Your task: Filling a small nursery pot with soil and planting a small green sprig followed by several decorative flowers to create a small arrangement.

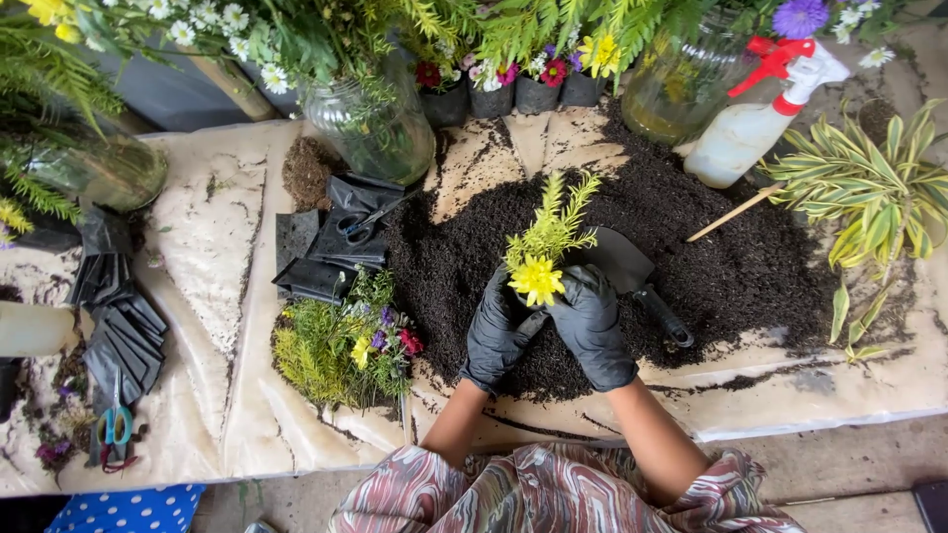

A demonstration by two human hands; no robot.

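Observation:
Both my hands wear black gloves and are cupped around a small plant with a yellow flower [536, 279] and yellow-green feathery leaves, over a heap of dark soil [721, 262]. My left hand [494, 331] wraps its left side. My right hand [591, 326] wraps its right side. The pot or root ball between the gloves is hidden. A black trowel [632, 271] lies on the soil just right of my right hand.
Black plastic bags with scissors [331, 242] lie left of the soil, above a bunch of cut flowers [346, 345]. Glass jars [380, 123], small potted flowers [494, 89] and a spray bottle [755, 123] stand at the back. A striped plant [874, 192] lies right. Blue-handled scissors [117, 424] lie far left.

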